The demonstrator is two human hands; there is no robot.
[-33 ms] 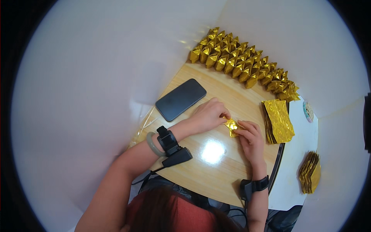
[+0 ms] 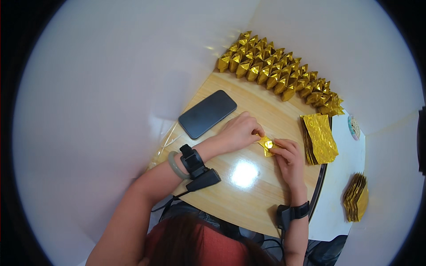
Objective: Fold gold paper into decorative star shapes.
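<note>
A small piece of folded gold foil paper [image 2: 267, 146] lies between my two hands, just above the wooden table. My left hand [image 2: 242, 131] pinches its left corner between thumb and fingertips. From the right, my right hand [image 2: 289, 159] grips the other side, thumb below and fingers above. The paper's middle shows creases and a bright glint; its underside is hidden. Right of my right hand lies a stack of flat gold foil sheets [image 2: 320, 139]. Beyond my left hand, a dark smartphone [image 2: 207, 114] rests on the table.
Several rows of folded gold paper ingots [image 2: 275, 66] line the table's far edge against the white wall. On the white surface [image 2: 330, 217] at right lie another gold paper bundle [image 2: 355, 198] and a small round patterned object [image 2: 353, 127]. Cables run from both wristbands.
</note>
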